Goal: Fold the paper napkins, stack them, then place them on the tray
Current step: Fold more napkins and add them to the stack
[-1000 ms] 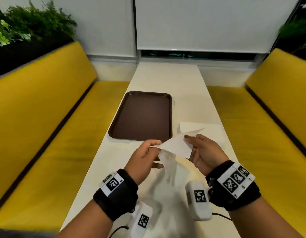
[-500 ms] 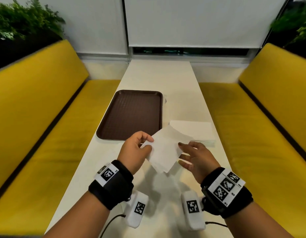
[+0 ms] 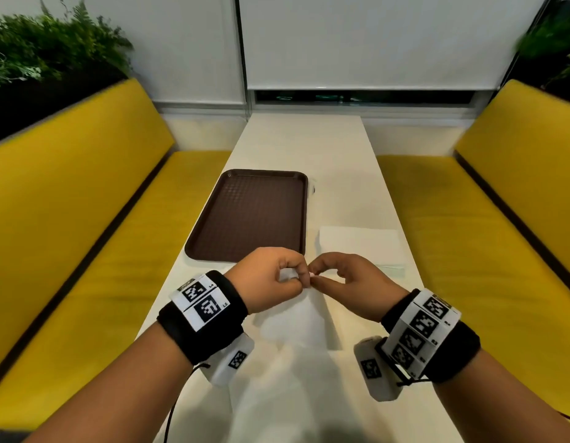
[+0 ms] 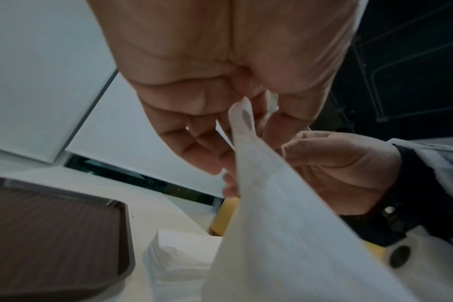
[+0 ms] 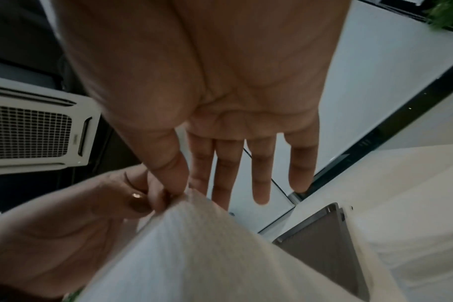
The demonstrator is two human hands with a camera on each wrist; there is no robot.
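Now your left hand [image 3: 271,276] and right hand [image 3: 344,279] have come together, both pinching one napkin [image 3: 296,318] by its top corners just before the tray [image 3: 255,215]; folding is underway; napkin stack [image 3: 360,244] waits beside the tray.

Tray [image 3: 251,215] left on table [image 3: 309,145]; napkin stack [image 3: 360,247] right.
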